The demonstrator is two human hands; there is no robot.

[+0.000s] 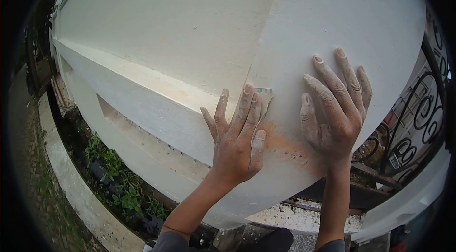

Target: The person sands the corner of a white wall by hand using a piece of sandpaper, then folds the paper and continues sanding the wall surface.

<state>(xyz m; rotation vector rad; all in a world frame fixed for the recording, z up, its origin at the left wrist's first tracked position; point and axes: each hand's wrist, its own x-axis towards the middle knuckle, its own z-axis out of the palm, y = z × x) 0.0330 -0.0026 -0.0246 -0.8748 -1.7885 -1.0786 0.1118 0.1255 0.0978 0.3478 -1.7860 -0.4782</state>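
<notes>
Dusty hands at a white wall [327, 10]. The left hand [236, 145] lies open against the surface, fingers extended, index and middle fingers close together over a thin sheet [267, 98]; the ring and little fingers are spread toward the ledge [161, 81]. The sheet, probably abrasive paper, lies by the lower end of the seam [271, 14] between the wall's two faces, near the ledge's right end. Part of it is hidden by the fingers, so whether it is pinched anywhere cannot be told; pressing flat seems likelier. The right hand [337, 114] is also open and holds nothing visible, its fingers spread on the wall's right-hand face toward the right edge. Below and between the hands, above the wall's lower edge, is an orange-brown patch [285, 145] with small dark pits.

Step in hand, as judged from the pale dust on the fingers and the sheet's placing: smoothing the wall beside the seam. The next move calls for even pressure through the left fingertips, with the sheet kept flat and its torn right edge free of folds. The right hand appears suited to bracing or to feeling for roughness.
</notes>
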